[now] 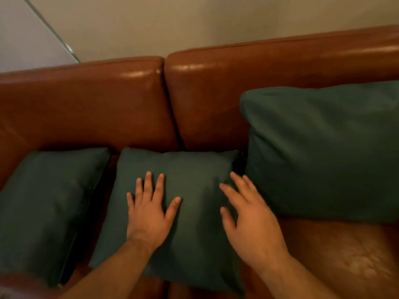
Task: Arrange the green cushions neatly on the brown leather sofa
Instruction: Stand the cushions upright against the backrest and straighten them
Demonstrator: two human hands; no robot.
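Three dark green cushions (183,203) lie on glossy brown leather sofa (90,104)

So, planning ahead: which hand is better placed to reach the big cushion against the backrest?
Right. The right hand is next to the big cushion; the left hand lies flat on the middle cushion, farther off.

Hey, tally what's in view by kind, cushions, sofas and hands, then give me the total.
Green cushions: 3 (left cushion, middle cushion, right cushion)
Brown leather sofa: 1
Hands: 2 (left hand, right hand)
Total: 6
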